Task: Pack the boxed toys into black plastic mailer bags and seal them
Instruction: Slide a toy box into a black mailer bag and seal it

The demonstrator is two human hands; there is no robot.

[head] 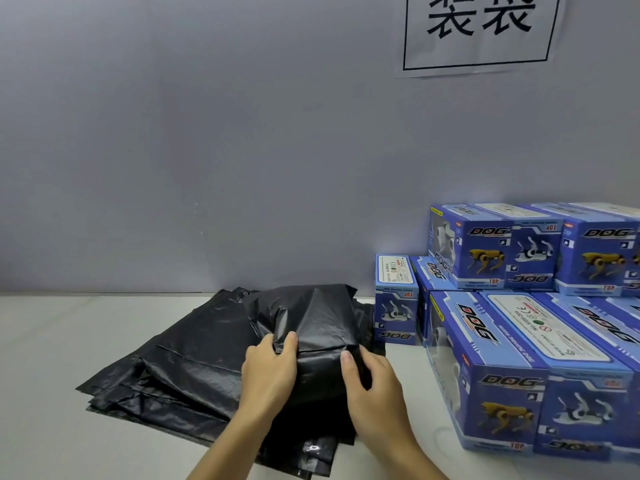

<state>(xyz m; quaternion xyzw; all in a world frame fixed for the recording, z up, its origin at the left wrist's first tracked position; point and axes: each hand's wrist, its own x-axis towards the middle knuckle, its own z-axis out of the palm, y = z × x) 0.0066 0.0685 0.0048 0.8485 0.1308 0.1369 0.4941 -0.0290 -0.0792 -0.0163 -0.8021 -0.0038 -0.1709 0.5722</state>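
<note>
A bulging black mailer bag (313, 317) with a box-shaped load inside lies on top of a pile of flat black mailer bags (180, 368) on the table. My left hand (268, 370) grips the bag's near left side, thumb pressed on the folded plastic. On the bag's near right corner my right hand (374, 393) holds the plastic with curled fingers and the thumb on top. Blue boxed toys (519, 355) printed "DOG" stand stacked at the right, untouched.
A single blue box (394, 303) stands upright just right of the bag. A grey wall (207, 133) rises behind the table, with a white paper sign (481, 29) at the upper right. Pale tabletop (52, 341) shows at the left.
</note>
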